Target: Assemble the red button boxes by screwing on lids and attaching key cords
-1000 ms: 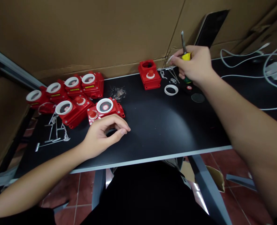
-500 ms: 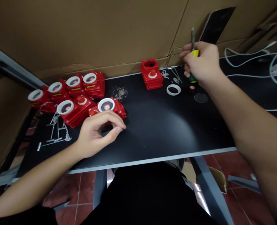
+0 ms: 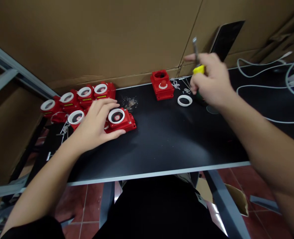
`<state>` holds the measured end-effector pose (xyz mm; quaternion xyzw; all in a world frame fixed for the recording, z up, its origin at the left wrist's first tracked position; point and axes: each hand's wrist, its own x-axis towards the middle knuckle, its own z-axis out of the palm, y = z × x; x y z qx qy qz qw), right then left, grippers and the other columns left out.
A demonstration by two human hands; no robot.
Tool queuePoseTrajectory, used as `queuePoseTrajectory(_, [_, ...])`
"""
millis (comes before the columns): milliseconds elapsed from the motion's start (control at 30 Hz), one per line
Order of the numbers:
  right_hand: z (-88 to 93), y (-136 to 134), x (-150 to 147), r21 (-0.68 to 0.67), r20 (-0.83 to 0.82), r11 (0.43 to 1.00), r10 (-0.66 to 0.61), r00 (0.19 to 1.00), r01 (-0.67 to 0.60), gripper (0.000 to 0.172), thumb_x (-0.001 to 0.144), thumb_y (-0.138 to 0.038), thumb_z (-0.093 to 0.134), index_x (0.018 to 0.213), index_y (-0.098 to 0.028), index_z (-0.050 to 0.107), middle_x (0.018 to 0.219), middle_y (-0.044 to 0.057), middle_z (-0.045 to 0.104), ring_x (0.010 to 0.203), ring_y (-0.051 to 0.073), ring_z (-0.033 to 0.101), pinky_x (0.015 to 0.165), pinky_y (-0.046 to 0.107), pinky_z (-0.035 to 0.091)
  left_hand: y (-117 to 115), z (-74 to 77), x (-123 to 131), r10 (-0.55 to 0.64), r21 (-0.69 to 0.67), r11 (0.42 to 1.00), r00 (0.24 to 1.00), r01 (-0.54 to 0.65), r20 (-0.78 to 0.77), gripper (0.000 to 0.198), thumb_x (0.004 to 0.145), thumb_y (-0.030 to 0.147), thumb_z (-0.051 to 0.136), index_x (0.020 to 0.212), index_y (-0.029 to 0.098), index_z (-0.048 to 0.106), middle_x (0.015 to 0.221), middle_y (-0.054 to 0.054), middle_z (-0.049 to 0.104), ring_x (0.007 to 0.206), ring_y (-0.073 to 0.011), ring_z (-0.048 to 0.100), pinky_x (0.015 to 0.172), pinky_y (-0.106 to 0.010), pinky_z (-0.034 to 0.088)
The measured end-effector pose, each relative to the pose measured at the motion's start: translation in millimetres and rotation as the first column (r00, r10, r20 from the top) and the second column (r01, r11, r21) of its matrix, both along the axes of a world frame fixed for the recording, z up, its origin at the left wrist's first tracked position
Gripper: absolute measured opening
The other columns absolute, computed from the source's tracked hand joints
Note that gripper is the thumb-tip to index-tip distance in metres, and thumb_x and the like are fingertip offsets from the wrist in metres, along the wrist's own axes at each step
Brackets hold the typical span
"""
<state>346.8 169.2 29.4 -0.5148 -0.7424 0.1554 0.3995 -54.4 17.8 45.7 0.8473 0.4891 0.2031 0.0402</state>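
Note:
My left hand (image 3: 93,124) is spread over the left end of a red call-point-like box (image 3: 127,124) with a white ring (image 3: 116,116). Its fingers stretch along the far side and its thumb along the near side; whether it presses on the box I cannot tell. My right hand (image 3: 211,79) grips a screwdriver (image 3: 198,69) with a yellow and green handle, its shaft pointing up, above the table's right part. Left of that hand stands another red box (image 3: 163,85), without a white ring. A loose white ring (image 3: 184,100) and a clear disc (image 3: 212,109) lie below it.
Several more red boxes (image 3: 69,102) crowd the table's left end, with metal T-shaped rods (image 3: 49,156) beside them. Small debris (image 3: 130,103) lies behind the near box. A dark flat device (image 3: 227,38) leans on the cardboard wall (image 3: 127,36). White cables (image 3: 258,87) run at the right.
My left hand has opened from a curl and moved up and left over the red box. My right hand, holding the screwdriver, has shifted slightly left and lower.

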Motion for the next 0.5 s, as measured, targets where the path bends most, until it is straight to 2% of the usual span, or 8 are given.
queuePoseTrajectory(67, [-3.9,-19.3,-14.8,0.072,0.131,0.982,0.165,0.978,-0.175,0.067,0.088,-0.014,0.070,0.155,-0.018,0.073,0.134,0.016,0.068,0.117,0.033,0.073,0.110,0.049,0.061,1.6,-5.7,0.8,0.009,-0.067,0.998,0.999,-0.012,-0.041,0.090,0.094,0.070,0.088,0.161,0.018,0.058,0.170,-0.023,0.060,0.159,-0.0481,0.056,0.135,-0.069,0.045])
queuePoseTrajectory(100, [-7.1,-28.2,-22.2,0.082,0.175,0.959,0.256,0.951,-0.273,0.061,0.091,-0.017,0.070,0.152,-0.019,0.074,0.131,0.016,0.068,0.121,0.036,0.072,0.112,0.052,0.061,2.5,-7.8,0.7,0.018,-0.100,0.995,0.998,-0.024,-0.056,0.091,0.093,0.067,0.089,0.162,0.017,0.058,0.169,-0.024,0.061,0.157,-0.0480,0.057,0.134,-0.067,0.047])
queuePoseTrajectory(167, [-15.7,-42.2,-34.9,0.047,0.224,0.901,0.410,0.884,-0.431,0.053,0.096,-0.021,0.068,0.148,-0.020,0.073,0.129,0.017,0.068,0.117,0.036,0.072,0.108,0.053,0.062,4.2,-10.6,-0.4,0.046,-0.165,0.985,0.996,-0.058,-0.075,0.087,0.094,0.061,0.088,0.162,0.016,0.059,0.163,-0.023,0.067,0.151,-0.0462,0.063,0.131,-0.064,0.051])
queuePoseTrajectory(233, [-24.6,-50.6,-42.7,-0.024,0.236,0.851,0.515,0.824,-0.525,0.049,0.100,-0.026,0.066,0.149,-0.022,0.070,0.128,0.017,0.068,0.110,0.035,0.072,0.102,0.053,0.064,5.0,-11.7,-1.4,0.076,-0.205,0.975,0.994,-0.091,-0.079,0.084,0.095,0.058,0.087,0.163,0.018,0.059,0.160,-0.021,0.070,0.147,-0.0446,0.067,0.130,-0.061,0.053])
queuePoseTrajectory(333, [-33.2,-55.2,-45.6,-0.114,0.268,0.812,0.580,0.769,-0.573,0.043,0.105,-0.032,0.065,0.147,-0.023,0.070,0.129,0.017,0.069,0.109,0.036,0.073,0.096,0.053,0.065,4.0,-12.0,-1.3,0.101,-0.224,0.967,0.991,-0.119,-0.089,0.088,0.095,0.057,0.087,0.167,0.018,0.056,0.165,-0.020,0.068,0.150,-0.0442,0.067,0.131,-0.059,0.052])
queuePoseTrajectory(500, [-32.8,-56.8,-43.4,-0.176,0.373,0.802,0.591,0.715,-0.571,0.040,0.105,-0.031,0.064,0.142,-0.019,0.075,0.132,0.018,0.069,0.104,0.033,0.075,0.090,0.049,0.062,1.7,-11.3,3.1,0.078,-0.237,0.967,0.993,-0.096,-0.087,0.088,0.097,0.061,0.087,0.168,0.018,0.056,0.165,-0.020,0.067,0.149,-0.0436,0.067,0.130,-0.057,0.053])
